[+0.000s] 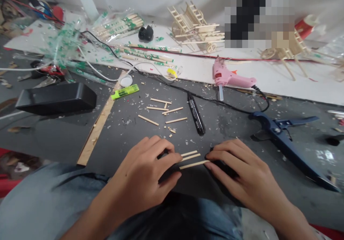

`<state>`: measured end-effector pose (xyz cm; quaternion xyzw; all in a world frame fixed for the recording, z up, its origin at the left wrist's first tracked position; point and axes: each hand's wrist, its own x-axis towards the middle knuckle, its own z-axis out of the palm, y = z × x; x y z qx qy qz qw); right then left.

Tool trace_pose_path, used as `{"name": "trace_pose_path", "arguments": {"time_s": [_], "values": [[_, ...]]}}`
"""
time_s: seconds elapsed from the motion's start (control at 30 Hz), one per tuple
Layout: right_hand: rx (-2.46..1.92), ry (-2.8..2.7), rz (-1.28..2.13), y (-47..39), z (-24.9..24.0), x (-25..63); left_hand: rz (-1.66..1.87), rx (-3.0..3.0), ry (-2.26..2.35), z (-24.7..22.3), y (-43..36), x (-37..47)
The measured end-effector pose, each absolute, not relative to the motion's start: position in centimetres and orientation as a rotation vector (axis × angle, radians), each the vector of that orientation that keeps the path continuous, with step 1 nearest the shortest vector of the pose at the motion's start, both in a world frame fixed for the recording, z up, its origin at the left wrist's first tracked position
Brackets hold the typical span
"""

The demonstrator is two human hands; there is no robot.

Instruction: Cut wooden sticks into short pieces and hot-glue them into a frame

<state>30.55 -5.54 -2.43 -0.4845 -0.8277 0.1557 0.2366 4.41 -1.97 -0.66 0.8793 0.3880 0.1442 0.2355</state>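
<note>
Near the table's front edge, my left hand (150, 168) has its curled fingertips on the ends of two thin wooden sticks (191, 156), which point to the right. Its thumb is apart from them, and the fingers hide the sticks' left ends. Opposite, my right hand (242, 168) pinches the right end of another wooden stick (192, 164) between thumb and index finger. This stick lies just below the other two, nearly parallel. Farther back, several loose short sticks (176, 120) and small cut bits (172, 130) are scattered beside a black marker (196, 115).
A pink glue gun (233, 78) and a blue-handled cutter (287, 143) are at right. To the left are a black box (57, 98), a wooden strip (95, 136) and a yellow-green highlighter (125, 92). Wooden cart models (196, 21), wrapped sticks (123, 24) and cables (161, 80) lie behind.
</note>
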Motion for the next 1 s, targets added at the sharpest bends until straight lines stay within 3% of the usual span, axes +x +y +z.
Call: {"name": "trace_pose_path", "arguments": {"time_s": [0.8, 1.0], "values": [[-1.27, -2.243, 0.631, -4.9, -2.5, 29.0, 0.34, 2.588, 1.051, -1.2, -2.1, -0.1], [-1.256, -2.207, 0.607, -4.9, -2.5, 28.8, 0.282, 2.748, 1.312, -1.0, -1.1, -4.5]]}}
